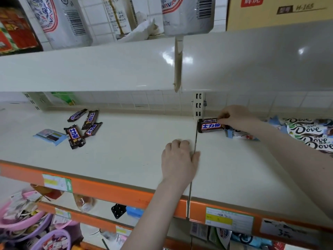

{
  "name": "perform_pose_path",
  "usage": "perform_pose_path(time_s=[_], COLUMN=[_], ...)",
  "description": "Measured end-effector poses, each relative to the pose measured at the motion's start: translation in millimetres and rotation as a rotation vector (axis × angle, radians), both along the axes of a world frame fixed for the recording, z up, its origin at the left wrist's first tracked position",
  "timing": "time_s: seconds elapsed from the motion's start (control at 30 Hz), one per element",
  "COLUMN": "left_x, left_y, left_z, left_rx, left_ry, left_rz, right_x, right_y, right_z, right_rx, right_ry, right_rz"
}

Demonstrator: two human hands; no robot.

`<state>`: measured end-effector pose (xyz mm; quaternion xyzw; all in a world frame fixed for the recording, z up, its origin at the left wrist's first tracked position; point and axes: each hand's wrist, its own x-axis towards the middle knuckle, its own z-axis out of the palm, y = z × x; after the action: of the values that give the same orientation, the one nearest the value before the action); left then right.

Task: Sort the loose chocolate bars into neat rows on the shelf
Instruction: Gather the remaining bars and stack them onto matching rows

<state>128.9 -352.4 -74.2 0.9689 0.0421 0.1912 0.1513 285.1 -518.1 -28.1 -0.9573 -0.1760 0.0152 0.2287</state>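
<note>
A cream metal shelf (126, 141) with an orange front edge strip (108, 188) fills the middle of the frame, split by a thin dark seam right of centre. At the back by the seam, just below the slotted upright post (198, 105), the right hand (236, 118) pinches the top edge of a dark brown Snickers bar with a blue-and-white logo (211, 126), thumb and fingers (223, 117) closed on the wrapper; a second bar seems to lie right behind it. The left hand (177, 159) rests knuckles-up on the shelf just left of the seam, fingers curled under, holding nothing visible. At centre left, 4 loose brown Snickers bars (82, 125) lie scattered at odd angles, some overlapping, beside a flat pale blue packet (49, 135). A wide bare stretch of shelf separates them from the hands. At the right edge, white Dove chocolate bars (310, 134) are stacked. An overhanging cream upper shelf (108, 69) limits headroom above. White tiles line the back wall.
</note>
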Motion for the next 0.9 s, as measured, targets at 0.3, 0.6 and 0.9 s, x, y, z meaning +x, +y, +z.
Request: perform_pose_path(time_s=[0.3, 0.6, 0.9], left_x=[1.5, 2.2, -1.5], left_y=[1.6, 2.1, 5.8], left_z=[-0.1, 3.3, 4.8], left_rx=[-0.055, -0.099, -0.143], left_ry=[0.061, 0.088, 0.077], left_rz=[-0.002, 0.011, -0.001], right_x=[-14.3, -18.2, -30.3], right_y=[5.1, 17.0, 21.8], right_z=[-8.1, -21.8, -24.5], right_rx=[-0.240, -0.276, -0.318], right_ry=[-0.272, -0.397, -0.445], right_rz=[0.023, -0.001, -0.038])
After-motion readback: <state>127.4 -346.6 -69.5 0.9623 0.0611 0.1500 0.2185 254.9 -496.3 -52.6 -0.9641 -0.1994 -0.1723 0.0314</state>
